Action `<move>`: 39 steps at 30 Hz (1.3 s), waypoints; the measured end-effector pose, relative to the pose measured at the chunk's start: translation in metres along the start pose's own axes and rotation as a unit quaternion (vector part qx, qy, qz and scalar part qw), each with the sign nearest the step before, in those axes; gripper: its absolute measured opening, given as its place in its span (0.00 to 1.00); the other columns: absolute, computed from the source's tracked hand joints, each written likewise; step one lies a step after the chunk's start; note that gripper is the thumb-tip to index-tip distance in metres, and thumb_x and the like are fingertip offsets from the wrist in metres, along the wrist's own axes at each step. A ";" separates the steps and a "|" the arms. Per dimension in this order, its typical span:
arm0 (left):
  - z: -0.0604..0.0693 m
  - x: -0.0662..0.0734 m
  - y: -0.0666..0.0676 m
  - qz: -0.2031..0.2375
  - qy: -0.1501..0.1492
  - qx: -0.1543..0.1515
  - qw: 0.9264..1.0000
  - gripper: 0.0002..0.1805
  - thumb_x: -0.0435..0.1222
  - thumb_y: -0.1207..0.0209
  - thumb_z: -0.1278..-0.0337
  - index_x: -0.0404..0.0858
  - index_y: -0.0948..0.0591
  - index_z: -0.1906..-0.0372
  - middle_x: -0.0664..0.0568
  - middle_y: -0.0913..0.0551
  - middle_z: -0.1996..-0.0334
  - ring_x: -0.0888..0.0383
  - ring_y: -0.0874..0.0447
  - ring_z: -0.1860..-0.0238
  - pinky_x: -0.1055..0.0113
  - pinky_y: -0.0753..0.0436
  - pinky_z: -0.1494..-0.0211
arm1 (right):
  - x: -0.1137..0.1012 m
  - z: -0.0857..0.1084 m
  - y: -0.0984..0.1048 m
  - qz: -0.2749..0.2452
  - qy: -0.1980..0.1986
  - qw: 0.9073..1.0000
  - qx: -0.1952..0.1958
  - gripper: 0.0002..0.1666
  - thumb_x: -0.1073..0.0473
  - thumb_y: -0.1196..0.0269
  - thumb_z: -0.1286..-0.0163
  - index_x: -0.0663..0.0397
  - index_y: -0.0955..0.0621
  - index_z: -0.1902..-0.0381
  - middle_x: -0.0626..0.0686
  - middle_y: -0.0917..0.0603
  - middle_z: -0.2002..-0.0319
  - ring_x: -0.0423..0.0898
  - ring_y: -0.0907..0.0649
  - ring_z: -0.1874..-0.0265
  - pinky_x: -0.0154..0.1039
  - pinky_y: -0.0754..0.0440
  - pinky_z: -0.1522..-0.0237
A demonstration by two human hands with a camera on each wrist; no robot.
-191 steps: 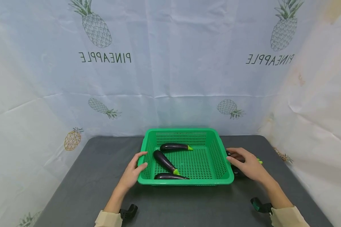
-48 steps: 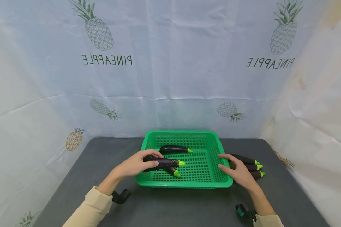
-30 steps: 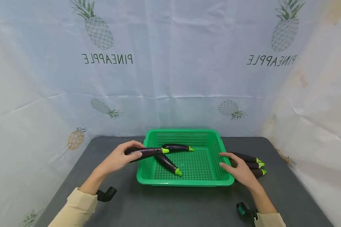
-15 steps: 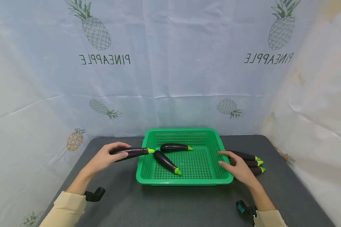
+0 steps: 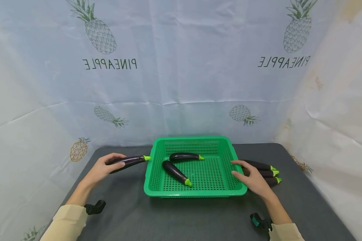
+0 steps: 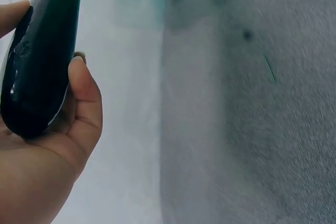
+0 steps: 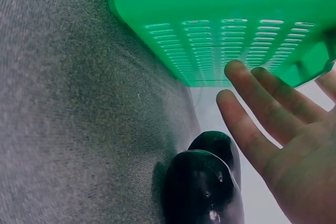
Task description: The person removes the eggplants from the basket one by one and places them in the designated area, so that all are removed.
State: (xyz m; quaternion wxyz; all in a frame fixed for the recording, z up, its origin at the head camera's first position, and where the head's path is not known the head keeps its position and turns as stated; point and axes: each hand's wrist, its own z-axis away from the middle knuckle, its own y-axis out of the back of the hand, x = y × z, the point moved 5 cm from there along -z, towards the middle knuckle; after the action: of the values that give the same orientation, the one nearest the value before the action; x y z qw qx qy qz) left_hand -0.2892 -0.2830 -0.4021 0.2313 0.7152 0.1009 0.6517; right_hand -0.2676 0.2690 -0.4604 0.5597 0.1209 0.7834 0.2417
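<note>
My left hand [image 5: 100, 170] grips a dark purple eggplant [image 5: 129, 162] with a green stem end, held above the table to the left of the basket. In the left wrist view, thumb and fingers press the eggplant [image 6: 44, 61] from both sides near its blunt end. Two more eggplants lie inside the green perforated basket [image 5: 196, 193]: one crosswise at the back [image 5: 184, 156], one slanted [image 5: 175, 171] at the left. At the basket's right rim is my right hand [image 5: 253, 179], its fingers extended. The right wrist view shows those fingers fairly straight beside the basket's outer wall [image 7: 220, 3].
Several eggplants [image 5: 260, 165] lie side by side on the dark grey table [image 5: 184, 217], right of the basket and partly behind the right hand. A white pineapple-print cloth [image 5: 196, 67] hangs behind the table and along its sides.
My left hand has lifted the front eggplant out of the basket and carried it left, past the rim. My right hand has moved from the eggplants at the right to the basket's rim.
</note>
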 end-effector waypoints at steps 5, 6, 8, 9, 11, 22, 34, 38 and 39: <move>-0.003 -0.016 0.006 -0.005 0.032 0.006 0.999 0.28 0.45 0.37 0.30 0.34 0.24 0.33 0.37 0.25 0.38 0.54 0.21 0.52 0.55 0.21 0.50 | -0.001 0.001 0.000 -0.002 0.003 1.000 -0.002 0.27 0.55 0.39 0.22 0.55 0.27 0.29 0.62 0.27 0.32 0.51 0.20 0.41 0.42 0.18 0.53; -0.004 -0.019 0.007 -0.008 0.036 0.005 0.999 0.28 0.45 0.37 0.30 0.34 0.24 0.33 0.37 0.26 0.37 0.53 0.21 0.52 0.54 0.21 0.49 | -0.001 0.001 0.000 -0.003 0.003 1.000 -0.005 0.27 0.55 0.40 0.22 0.55 0.27 0.29 0.62 0.27 0.32 0.51 0.20 0.42 0.42 0.18 0.54; -0.005 -0.023 0.009 -0.012 0.043 0.002 0.999 0.28 0.45 0.37 0.30 0.33 0.24 0.33 0.36 0.28 0.36 0.52 0.22 0.51 0.51 0.22 0.49 | 0.000 0.001 -0.001 -0.009 0.001 1.000 -0.004 0.27 0.56 0.39 0.22 0.54 0.27 0.29 0.61 0.27 0.31 0.49 0.20 0.43 0.42 0.18 0.54; -0.006 -0.025 0.010 -0.014 0.046 0.001 0.999 0.29 0.46 0.37 0.30 0.33 0.25 0.33 0.36 0.29 0.35 0.51 0.23 0.50 0.50 0.22 0.48 | 0.000 0.001 -0.001 -0.012 -0.001 1.000 -0.003 0.27 0.55 0.39 0.23 0.53 0.27 0.29 0.61 0.27 0.31 0.47 0.20 0.42 0.42 0.18 0.54; -0.007 -0.030 0.011 -0.018 0.053 0.003 0.998 0.30 0.47 0.37 0.30 0.34 0.25 0.32 0.35 0.30 0.34 0.51 0.23 0.49 0.49 0.22 0.48 | 0.000 0.001 -0.001 -0.012 -0.001 1.000 -0.004 0.27 0.55 0.39 0.22 0.53 0.27 0.29 0.59 0.27 0.31 0.42 0.21 0.42 0.42 0.18 0.53; -0.013 -0.053 0.009 -0.052 0.067 0.017 0.996 0.33 0.51 0.37 0.31 0.34 0.25 0.31 0.33 0.31 0.32 0.43 0.25 0.44 0.45 0.24 0.45 | 0.002 0.000 0.000 -0.013 -0.010 1.000 -0.005 0.28 0.54 0.39 0.23 0.54 0.27 0.29 0.59 0.28 0.30 0.44 0.20 0.42 0.42 0.18 0.53; -0.023 -0.067 -0.007 -0.084 0.076 -0.005 0.994 0.30 0.48 0.38 0.30 0.34 0.24 0.32 0.31 0.31 0.32 0.34 0.30 0.36 0.42 0.25 0.43 | 0.000 0.001 -0.002 -0.028 -0.014 1.000 -0.004 0.27 0.56 0.38 0.23 0.54 0.26 0.30 0.62 0.30 0.30 0.49 0.18 0.45 0.42 0.17 0.56; -0.027 -0.068 -0.012 -0.093 0.074 -0.006 0.993 0.28 0.46 0.39 0.29 0.33 0.24 0.33 0.30 0.31 0.32 0.33 0.30 0.36 0.41 0.25 0.43 | -0.001 0.001 -0.002 -0.030 -0.014 0.999 -0.002 0.27 0.56 0.38 0.23 0.54 0.26 0.30 0.62 0.29 0.30 0.55 0.19 0.44 0.42 0.17 0.56; -0.028 -0.068 -0.013 -0.097 0.070 -0.007 0.993 0.28 0.46 0.39 0.29 0.33 0.24 0.33 0.30 0.31 0.32 0.32 0.31 0.36 0.41 0.25 0.43 | -0.002 0.001 -0.001 -0.032 -0.014 0.999 -0.002 0.27 0.56 0.38 0.23 0.53 0.26 0.30 0.62 0.29 0.30 0.55 0.19 0.44 0.42 0.17 0.56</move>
State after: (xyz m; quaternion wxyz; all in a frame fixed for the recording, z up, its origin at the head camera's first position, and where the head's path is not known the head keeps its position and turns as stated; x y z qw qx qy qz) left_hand -0.3232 -0.2960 -0.4672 0.2907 0.6527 0.1813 0.6757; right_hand -0.2657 0.2673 -0.4601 0.5779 0.0982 0.7786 0.2238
